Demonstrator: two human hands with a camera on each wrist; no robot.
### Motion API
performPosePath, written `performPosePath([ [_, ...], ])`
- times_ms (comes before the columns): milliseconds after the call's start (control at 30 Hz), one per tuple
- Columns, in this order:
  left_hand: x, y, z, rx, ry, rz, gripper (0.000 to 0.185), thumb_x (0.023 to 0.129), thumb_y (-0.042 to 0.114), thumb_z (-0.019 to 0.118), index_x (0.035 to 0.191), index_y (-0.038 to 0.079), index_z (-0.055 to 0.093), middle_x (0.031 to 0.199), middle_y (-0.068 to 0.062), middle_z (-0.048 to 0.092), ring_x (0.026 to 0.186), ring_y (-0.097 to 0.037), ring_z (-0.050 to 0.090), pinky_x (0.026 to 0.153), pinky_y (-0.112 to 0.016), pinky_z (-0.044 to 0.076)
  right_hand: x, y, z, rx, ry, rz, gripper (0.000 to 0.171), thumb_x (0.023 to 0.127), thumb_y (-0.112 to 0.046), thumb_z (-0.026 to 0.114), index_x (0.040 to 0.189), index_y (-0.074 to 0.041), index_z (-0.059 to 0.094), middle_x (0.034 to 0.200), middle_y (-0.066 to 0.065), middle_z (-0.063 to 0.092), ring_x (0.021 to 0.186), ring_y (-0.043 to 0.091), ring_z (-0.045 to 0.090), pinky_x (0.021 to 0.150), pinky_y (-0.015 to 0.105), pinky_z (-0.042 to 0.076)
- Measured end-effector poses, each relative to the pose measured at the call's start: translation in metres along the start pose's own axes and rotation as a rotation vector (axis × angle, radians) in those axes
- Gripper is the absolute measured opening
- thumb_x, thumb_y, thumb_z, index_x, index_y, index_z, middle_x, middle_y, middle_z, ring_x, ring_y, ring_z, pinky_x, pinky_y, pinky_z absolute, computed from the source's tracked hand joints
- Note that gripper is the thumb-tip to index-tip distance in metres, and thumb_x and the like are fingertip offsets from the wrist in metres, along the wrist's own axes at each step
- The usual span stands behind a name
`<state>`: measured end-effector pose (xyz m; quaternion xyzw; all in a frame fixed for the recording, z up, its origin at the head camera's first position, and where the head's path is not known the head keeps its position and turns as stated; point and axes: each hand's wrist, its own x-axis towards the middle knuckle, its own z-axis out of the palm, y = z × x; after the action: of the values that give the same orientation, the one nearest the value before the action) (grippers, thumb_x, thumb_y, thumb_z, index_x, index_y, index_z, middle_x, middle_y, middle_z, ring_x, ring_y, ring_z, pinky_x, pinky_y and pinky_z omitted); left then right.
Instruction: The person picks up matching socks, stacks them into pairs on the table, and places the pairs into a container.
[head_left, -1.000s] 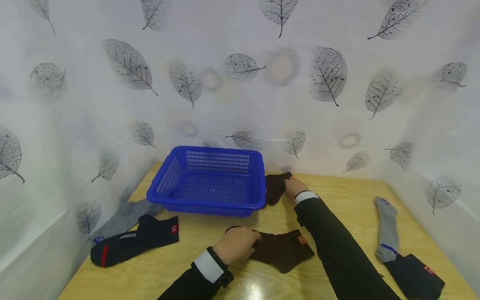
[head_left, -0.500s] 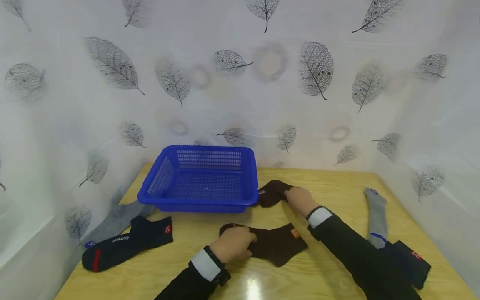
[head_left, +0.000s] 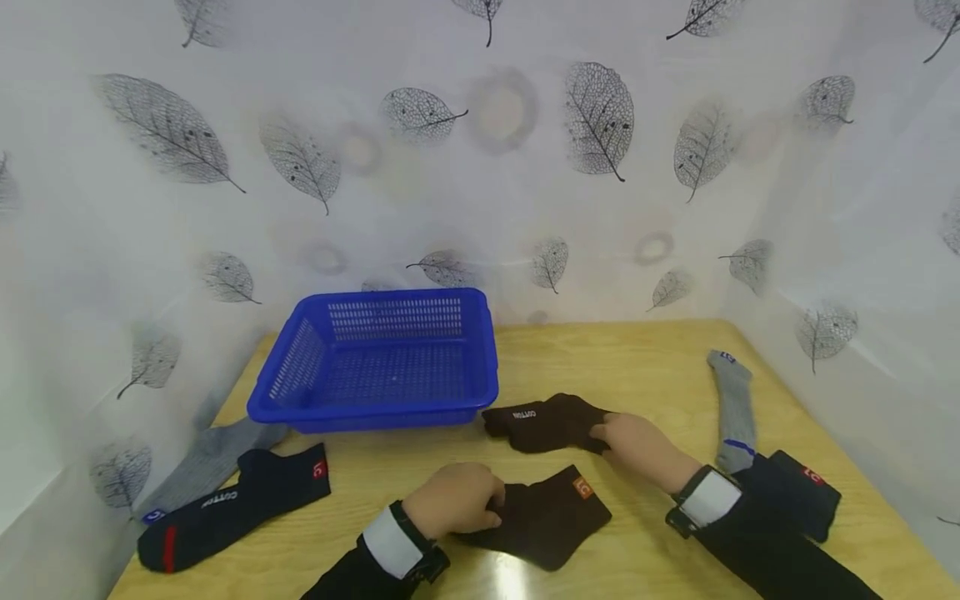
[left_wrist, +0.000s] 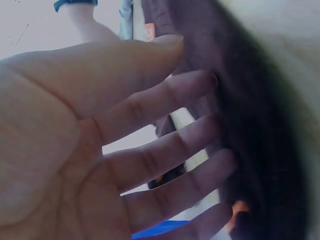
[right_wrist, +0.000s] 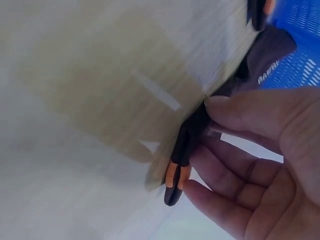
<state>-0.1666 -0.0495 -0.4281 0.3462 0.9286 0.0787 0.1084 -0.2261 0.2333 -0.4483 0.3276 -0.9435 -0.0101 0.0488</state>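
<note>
In the head view, my right hand [head_left: 645, 450] pinches a dark brown sock [head_left: 558, 417] marked COTTON, whose other end reaches the basket's front right corner. The right wrist view shows the thumb on one side of this sock [right_wrist: 197, 122] and fingers on the other, near its orange band. Closer to me, my left hand [head_left: 453, 500] rests on a second brown sock [head_left: 543, 517] with an orange label, hiding one end of it. Seen from the left wrist, the fingers [left_wrist: 165, 95] are spread and nearly straight, their tips against the brown cloth [left_wrist: 260, 140].
A blue plastic basket [head_left: 483, 400] stands at the back of the wooden table [head_left: 622, 358]. On the left lie a grey sock [head_left: 213, 458] and a black sock [head_left: 247, 504]. On the right are another grey sock [head_left: 735, 408] and a dark folded sock [head_left: 806, 500], partly behind my right sleeve.
My right hand has drawn the far brown sock away from the basket's side, toward me, and it lies flatter. My left hand stays on the near sock. The head view has turned right.
</note>
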Motion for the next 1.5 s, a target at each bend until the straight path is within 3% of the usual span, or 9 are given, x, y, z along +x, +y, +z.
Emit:
performPosePath([
  [167, 0.024, -0.003, -0.006, 0.111, 0.210, 0.017, 0.017, 0.076, 0.025, 0.067, 0.090, 0.017, 0.067, 0.085, 0.003, 0.056, 0.075, -0.011, 0.054, 0.064, -0.026, 0.045, -0.015, 0.003, -0.008, 0.047, -0.013, -0.004, 0.029, 0.066, -0.007, 0.070, 0.094, -0.005, 0.065, 0.076, 0.002, 0.054, 0.062, 0.016, 0.052, 0.054, 0.029, 0.043],
  [267, 0.036, -0.006, -0.004, 0.152, 0.277, 0.040, 0.015, 0.076, 0.021, 0.064, 0.089, 0.014, 0.066, 0.085, 0.001, 0.056, 0.077, -0.013, 0.054, 0.069, -0.027, 0.044, -0.019, 0.004, -0.012, 0.080, -0.027, 0.041, 0.029, 0.067, -0.009, 0.070, 0.095, -0.006, 0.064, 0.081, 0.003, 0.056, 0.068, 0.018, 0.056, 0.057, 0.031, 0.045],
  [400, 0.049, -0.008, 0.001, 0.165, 0.238, 0.027, 0.021, 0.076, 0.024, 0.065, 0.095, 0.015, 0.063, 0.090, 0.001, 0.057, 0.083, -0.015, 0.055, 0.075, -0.031, 0.044, -0.024, 0.008, -0.013, 0.103, -0.019, 0.069, 0.020, 0.067, -0.008, 0.068, 0.086, -0.009, 0.062, 0.079, 0.000, 0.055, 0.066, 0.015, 0.054, 0.056, 0.031, 0.044],
  [533, 0.060, -0.008, 0.006, 0.146, 0.200, -0.011, 0.035, 0.076, 0.025, 0.064, 0.108, 0.013, 0.058, 0.101, -0.002, 0.057, 0.091, -0.020, 0.055, 0.079, -0.034, 0.043, -0.026, 0.013, -0.011, 0.127, 0.009, 0.020, 0.017, 0.063, -0.004, 0.067, 0.077, -0.012, 0.059, 0.072, -0.003, 0.049, 0.059, 0.008, 0.045, 0.051, 0.027, 0.039],
  [800, 0.077, -0.010, 0.011, 0.199, 0.307, -0.056, 0.038, 0.079, 0.022, 0.057, 0.114, 0.011, 0.056, 0.103, -0.007, 0.054, 0.090, -0.022, 0.053, 0.081, -0.035, 0.041, -0.025, 0.019, -0.006, 0.173, 0.007, 0.003, 0.021, 0.063, -0.004, 0.069, 0.080, -0.012, 0.060, 0.075, -0.004, 0.049, 0.061, 0.007, 0.044, 0.053, 0.026, 0.040],
  [1000, 0.089, -0.002, 0.011, 0.242, 0.186, -0.095, 0.047, 0.080, 0.029, 0.056, 0.122, 0.009, 0.051, 0.118, -0.006, 0.050, 0.103, -0.025, 0.048, 0.081, -0.041, 0.041, -0.026, 0.022, -0.003, 0.183, -0.008, 0.024, 0.022, 0.064, -0.008, 0.071, 0.083, -0.012, 0.060, 0.079, -0.004, 0.051, 0.066, 0.010, 0.051, 0.057, 0.028, 0.043],
  [1200, 0.093, 0.002, 0.008, 0.305, 0.179, -0.104, 0.010, 0.081, 0.018, 0.059, 0.086, 0.014, 0.067, 0.085, -0.001, 0.058, 0.077, -0.019, 0.055, 0.063, -0.038, 0.045, -0.023, 0.021, -0.002, 0.211, -0.006, 0.013, 0.022, 0.063, -0.009, 0.071, 0.082, -0.012, 0.060, 0.078, -0.003, 0.051, 0.067, 0.011, 0.051, 0.058, 0.028, 0.043],
  [1367, 0.093, 0.001, 0.001, 0.374, 0.164, -0.132, 0.007, 0.078, 0.011, 0.062, 0.073, 0.014, 0.067, 0.072, 0.001, 0.060, 0.067, -0.015, 0.057, 0.062, -0.038, 0.047, -0.023, 0.019, -0.003, 0.228, -0.027, 0.026, 0.020, 0.064, -0.005, 0.069, 0.080, -0.012, 0.059, 0.076, -0.003, 0.050, 0.065, 0.010, 0.049, 0.057, 0.028, 0.042],
  [1500, 0.091, 0.000, -0.002, 0.340, 0.134, -0.166, 0.008, 0.078, 0.011, 0.063, 0.071, 0.013, 0.067, 0.068, -0.001, 0.061, 0.062, -0.015, 0.057, 0.051, -0.032, 0.047, -0.023, 0.019, -0.003, 0.222, -0.058, 0.058, 0.019, 0.064, 0.000, 0.065, 0.077, -0.012, 0.057, 0.074, -0.003, 0.049, 0.064, 0.011, 0.047, 0.056, 0.028, 0.041],
])
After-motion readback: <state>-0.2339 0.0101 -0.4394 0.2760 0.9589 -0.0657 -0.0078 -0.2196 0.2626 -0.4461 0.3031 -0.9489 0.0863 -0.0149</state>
